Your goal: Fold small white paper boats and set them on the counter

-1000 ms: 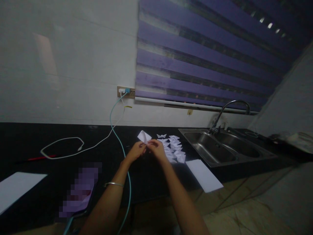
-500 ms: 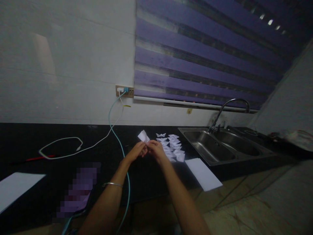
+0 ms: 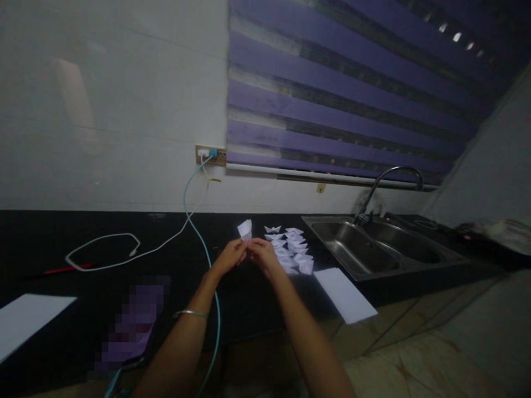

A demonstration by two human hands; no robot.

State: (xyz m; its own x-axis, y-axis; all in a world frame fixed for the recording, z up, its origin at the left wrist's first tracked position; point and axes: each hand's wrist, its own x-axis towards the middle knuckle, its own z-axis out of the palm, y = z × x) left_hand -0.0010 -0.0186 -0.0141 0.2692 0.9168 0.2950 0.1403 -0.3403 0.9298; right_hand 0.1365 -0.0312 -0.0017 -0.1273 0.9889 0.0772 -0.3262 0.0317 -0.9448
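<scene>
A small folded piece of white paper (image 3: pixel 245 228) stands up between my two hands, above the dark counter. My left hand (image 3: pixel 232 255) pinches its lower left side, and a bangle circles that wrist. From the right, my right hand (image 3: pixel 262 254) grips the lower edge, its fingertips close to the left ones. The paper's bottom is hidden behind my fingers. Just right of my right hand lie several folded white paper boats (image 3: pixel 295 243), grouped in two rows.
White paper sheets (image 3: pixel 345 296) lie at the counter's front edge, more paper (image 3: pixel 33 318) at far left. A steel double sink (image 3: pixel 332 235) is at right. A teal cable (image 3: pixel 205 243), white cable (image 3: pixel 166 243), red pen (image 3: pixel 62 269) and blurred purple object (image 3: pixel 133 326) are at left.
The folded paper has turned more upright and looks narrower. Both hands have shifted slightly and still hold it. The boats and sheets have stayed put.
</scene>
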